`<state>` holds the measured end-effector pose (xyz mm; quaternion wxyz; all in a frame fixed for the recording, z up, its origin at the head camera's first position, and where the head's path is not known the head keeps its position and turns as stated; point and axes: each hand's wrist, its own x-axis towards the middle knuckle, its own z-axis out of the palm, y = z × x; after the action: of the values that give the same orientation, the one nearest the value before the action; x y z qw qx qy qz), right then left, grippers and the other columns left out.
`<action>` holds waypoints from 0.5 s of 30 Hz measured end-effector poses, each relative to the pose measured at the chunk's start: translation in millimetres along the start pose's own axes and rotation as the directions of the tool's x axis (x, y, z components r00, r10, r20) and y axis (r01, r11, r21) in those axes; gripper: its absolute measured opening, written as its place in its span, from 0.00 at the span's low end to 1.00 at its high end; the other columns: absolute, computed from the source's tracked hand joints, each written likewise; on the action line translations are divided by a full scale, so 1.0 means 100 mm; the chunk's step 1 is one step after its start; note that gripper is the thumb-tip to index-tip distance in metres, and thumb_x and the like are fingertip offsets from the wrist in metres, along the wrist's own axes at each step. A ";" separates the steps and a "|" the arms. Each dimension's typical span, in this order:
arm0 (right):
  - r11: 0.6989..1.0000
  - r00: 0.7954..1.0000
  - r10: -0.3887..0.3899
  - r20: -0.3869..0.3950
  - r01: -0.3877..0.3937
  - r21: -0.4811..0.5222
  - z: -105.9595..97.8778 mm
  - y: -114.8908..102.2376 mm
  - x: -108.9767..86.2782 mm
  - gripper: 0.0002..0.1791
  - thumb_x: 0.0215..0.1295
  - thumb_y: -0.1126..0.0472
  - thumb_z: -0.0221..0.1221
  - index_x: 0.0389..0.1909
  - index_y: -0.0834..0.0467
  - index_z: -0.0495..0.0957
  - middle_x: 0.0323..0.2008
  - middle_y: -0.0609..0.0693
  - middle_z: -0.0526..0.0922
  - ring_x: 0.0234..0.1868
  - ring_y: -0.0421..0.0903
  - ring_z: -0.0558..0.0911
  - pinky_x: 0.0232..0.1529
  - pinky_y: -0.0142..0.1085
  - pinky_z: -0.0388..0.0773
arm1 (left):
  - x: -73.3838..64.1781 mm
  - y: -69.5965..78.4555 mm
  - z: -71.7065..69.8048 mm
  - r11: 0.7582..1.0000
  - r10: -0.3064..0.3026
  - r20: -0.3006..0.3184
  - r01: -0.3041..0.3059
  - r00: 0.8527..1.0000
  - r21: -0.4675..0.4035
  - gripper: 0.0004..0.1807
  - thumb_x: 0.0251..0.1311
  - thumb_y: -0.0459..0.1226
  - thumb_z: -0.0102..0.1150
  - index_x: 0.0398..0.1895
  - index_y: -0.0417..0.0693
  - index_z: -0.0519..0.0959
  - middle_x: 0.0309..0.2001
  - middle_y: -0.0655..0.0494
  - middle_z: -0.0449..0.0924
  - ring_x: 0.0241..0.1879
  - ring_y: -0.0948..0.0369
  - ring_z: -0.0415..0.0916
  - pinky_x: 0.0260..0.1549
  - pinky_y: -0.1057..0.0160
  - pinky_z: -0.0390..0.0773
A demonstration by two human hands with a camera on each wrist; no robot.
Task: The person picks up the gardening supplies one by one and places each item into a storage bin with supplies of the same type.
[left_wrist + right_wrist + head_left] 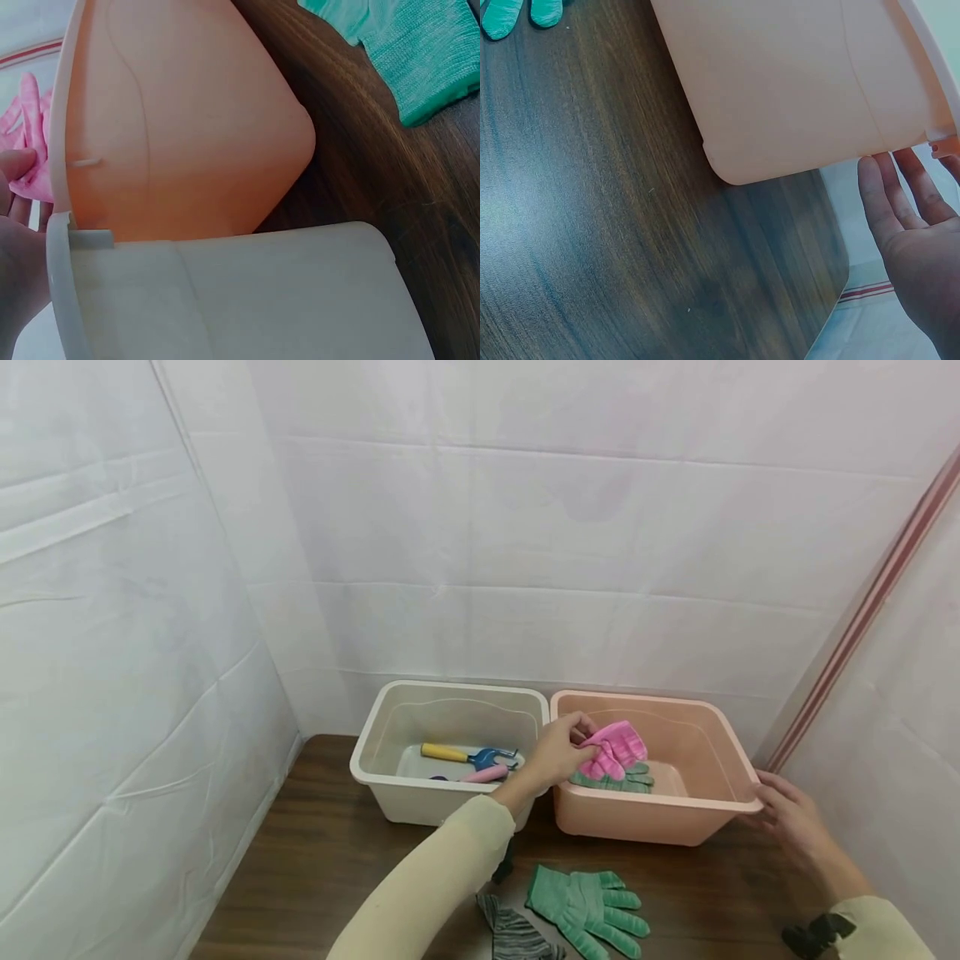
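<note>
My left hand pinches a pink knit glove between thumb and fingers, over the left part of a peach plastic bin. Beneath it, a grey-green glove lies in that bin, partly covered. At the bin's right end my right hand holds the rim; in the right wrist view its fingers lie against the end wall below the rim. In front of the bins, a green striped glove lies flat on the table beside a grey-and-black striped glove, cut off by the frame.
A white bin stands against the peach one on the left. Inside it lie a blue garden fork with a yellow handle and a pink-handled tool. White sheeting rises behind the dark wooden table.
</note>
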<state>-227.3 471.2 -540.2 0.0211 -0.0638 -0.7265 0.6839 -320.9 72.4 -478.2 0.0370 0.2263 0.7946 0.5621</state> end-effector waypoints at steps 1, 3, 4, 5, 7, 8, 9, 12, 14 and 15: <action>1.000 1.000 0.002 0.002 -0.002 -0.017 0.00 0.00 0.00 0.16 0.84 0.56 0.54 0.65 0.54 0.75 0.45 0.29 0.84 0.45 0.34 0.87 0.45 0.38 0.88 | 0.01 -0.01 0.00 1.000 0.002 -0.003 -0.002 1.000 0.008 0.09 0.67 0.31 0.72 0.42 0.51 0.81 0.42 0.60 0.82 0.42 0.65 0.79 0.41 0.69 0.81; 0.999 1.000 -0.002 0.004 0.002 -0.044 -0.01 0.00 0.01 0.19 0.84 0.56 0.54 0.68 0.57 0.73 0.45 0.29 0.84 0.45 0.34 0.87 0.45 0.38 0.88 | 0.01 -0.02 0.01 1.000 0.011 -0.005 -0.011 1.000 0.027 0.09 0.66 0.32 0.72 0.42 0.52 0.81 0.42 0.60 0.82 0.43 0.65 0.80 0.41 0.69 0.81; 0.999 1.000 -0.002 0.005 0.003 -0.034 -0.02 0.01 0.01 0.19 0.84 0.56 0.54 0.69 0.58 0.73 0.45 0.29 0.84 0.45 0.34 0.87 0.44 0.38 0.88 | 0.01 -0.02 0.01 0.999 0.018 -0.005 -0.018 1.000 0.032 0.09 0.66 0.32 0.73 0.42 0.52 0.81 0.42 0.60 0.83 0.43 0.63 0.80 0.41 0.69 0.81; 1.000 1.000 -0.002 0.003 0.002 -0.023 -0.02 0.01 0.02 0.18 0.84 0.56 0.54 0.68 0.57 0.74 0.45 0.29 0.84 0.45 0.34 0.87 0.44 0.38 0.88 | 0.01 -0.02 0.01 0.999 0.024 -0.001 -0.024 1.000 0.037 0.09 0.66 0.32 0.73 0.42 0.52 0.81 0.42 0.60 0.83 0.44 0.62 0.81 0.41 0.68 0.81; 1.000 1.000 0.003 -0.003 -0.003 0.002 -0.03 0.02 0.02 0.15 0.84 0.56 0.55 0.65 0.53 0.76 0.45 0.31 0.85 0.45 0.35 0.87 0.45 0.39 0.88 | 0.01 -0.02 0.01 0.998 0.034 0.008 -0.035 0.999 0.050 0.09 0.65 0.32 0.73 0.42 0.52 0.81 0.43 0.59 0.83 0.45 0.59 0.82 0.42 0.68 0.81; 1.000 1.000 0.006 -0.007 -0.006 0.007 -0.04 0.02 0.02 0.13 0.84 0.56 0.55 0.63 0.50 0.76 0.44 0.31 0.86 0.45 0.34 0.87 0.44 0.39 0.88 | 0.01 -0.02 0.02 0.998 0.038 0.014 -0.039 0.999 0.058 0.09 0.65 0.32 0.73 0.42 0.52 0.81 0.43 0.58 0.84 0.46 0.57 0.83 0.42 0.68 0.81; 1.000 1.000 0.009 -0.011 -0.009 0.005 -0.04 0.03 0.02 0.12 0.84 0.56 0.55 0.62 0.49 0.77 0.44 0.30 0.85 0.44 0.34 0.87 0.45 0.39 0.88 | 0.00 -0.02 0.02 0.997 0.040 0.019 -0.041 0.999 0.062 0.09 0.66 0.32 0.73 0.42 0.52 0.81 0.43 0.58 0.84 0.46 0.56 0.83 0.42 0.68 0.81; 1.000 1.000 0.014 -0.014 -0.015 -0.022 -0.05 0.04 0.01 0.12 0.84 0.54 0.55 0.61 0.47 0.77 0.44 0.29 0.84 0.44 0.34 0.87 0.45 0.39 0.88 | -0.01 -0.02 0.04 0.996 0.041 0.022 -0.043 0.999 0.073 0.09 0.66 0.32 0.73 0.42 0.52 0.81 0.44 0.57 0.84 0.47 0.56 0.83 0.44 0.69 0.81; 0.999 1.000 0.013 -0.014 -0.014 -0.032 -0.06 0.05 0.00 0.13 0.84 0.54 0.54 0.63 0.48 0.77 0.44 0.29 0.84 0.44 0.34 0.87 0.44 0.39 0.88 | -0.01 -0.03 0.05 0.996 0.041 0.022 -0.042 0.999 0.075 0.09 0.66 0.31 0.72 0.42 0.51 0.81 0.44 0.58 0.84 0.47 0.56 0.83 0.45 0.69 0.81; 0.999 1.000 0.011 -0.013 -0.011 -0.032 -0.06 0.05 0.00 0.14 0.84 0.54 0.54 0.63 0.49 0.77 0.45 0.29 0.84 0.45 0.34 0.87 0.44 0.39 0.88 | -0.01 -0.03 0.05 0.996 0.042 0.022 -0.043 0.999 0.075 0.09 0.66 0.31 0.72 0.42 0.51 0.81 0.44 0.58 0.84 0.47 0.57 0.83 0.45 0.69 0.81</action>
<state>-226.3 477.2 -544.7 0.0211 -0.0727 -0.7369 0.6717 -319.2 75.7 -482.7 0.0246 0.2501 0.8100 0.5299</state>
